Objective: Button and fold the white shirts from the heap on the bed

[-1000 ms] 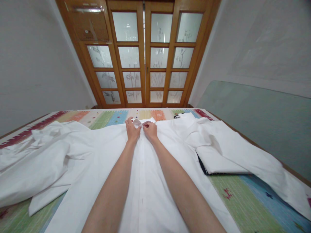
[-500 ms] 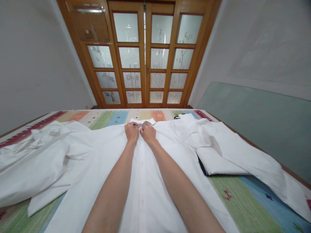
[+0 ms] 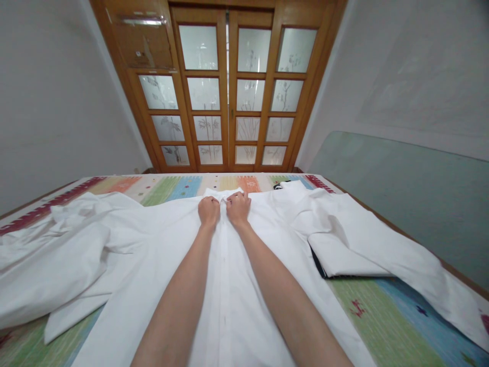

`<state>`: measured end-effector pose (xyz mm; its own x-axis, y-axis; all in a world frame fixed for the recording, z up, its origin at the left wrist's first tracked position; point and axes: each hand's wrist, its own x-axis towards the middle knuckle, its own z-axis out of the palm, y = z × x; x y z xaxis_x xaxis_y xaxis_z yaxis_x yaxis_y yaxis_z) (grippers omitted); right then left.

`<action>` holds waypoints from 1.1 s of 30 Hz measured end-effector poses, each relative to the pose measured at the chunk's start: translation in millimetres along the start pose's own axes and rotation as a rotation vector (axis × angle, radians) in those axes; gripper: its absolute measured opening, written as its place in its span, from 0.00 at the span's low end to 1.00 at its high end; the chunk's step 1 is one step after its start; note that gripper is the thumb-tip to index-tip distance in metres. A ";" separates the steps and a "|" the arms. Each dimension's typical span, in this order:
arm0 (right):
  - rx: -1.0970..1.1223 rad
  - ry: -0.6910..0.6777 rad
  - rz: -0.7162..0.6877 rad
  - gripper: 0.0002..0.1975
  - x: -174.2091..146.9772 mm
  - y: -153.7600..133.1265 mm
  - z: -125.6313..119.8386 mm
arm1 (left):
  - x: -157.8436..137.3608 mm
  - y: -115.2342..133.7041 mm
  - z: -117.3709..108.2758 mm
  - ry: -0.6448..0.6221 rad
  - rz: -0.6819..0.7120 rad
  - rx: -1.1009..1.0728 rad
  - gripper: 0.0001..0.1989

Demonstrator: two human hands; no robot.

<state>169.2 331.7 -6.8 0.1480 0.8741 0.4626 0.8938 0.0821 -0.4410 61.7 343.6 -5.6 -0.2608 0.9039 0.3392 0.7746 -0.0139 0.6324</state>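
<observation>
A white long-sleeved shirt lies spread out with its buttoned front facing up and its collar at the far end. Just below the collar, my left hand is closed on the shirt at the neckline. Across the front strip from it, my right hand pinches the collar edge, some of its fingers raised. Both forearms reach over the shirt's body. The fingertips partly hide the top of the front strip. Each sleeve lies out to its side in loose folds.
Beneath the shirt is a striped, many-coloured cloth. A dark-edged folded white item sits under the right-hand sleeve. Wooden doors with glass panes stand beyond the far edge, and a pale green panel leans along the right wall.
My right hand has shifted slightly right, away from my left hand, and its fingers have lifted a little. The gap between the hands is wider. The shirt lies nearly the same.
</observation>
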 end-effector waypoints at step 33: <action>-0.009 -0.239 -0.175 0.21 -15.7 13.8 -12.3 | -16.9 4.1 -3.0 -0.181 0.442 0.501 0.18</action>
<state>184.4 313.1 -10.7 -0.1118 0.9351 0.3362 0.9010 0.2381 -0.3627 67.6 327.0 -6.7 0.2070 0.9165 0.3423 0.9702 -0.2375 0.0490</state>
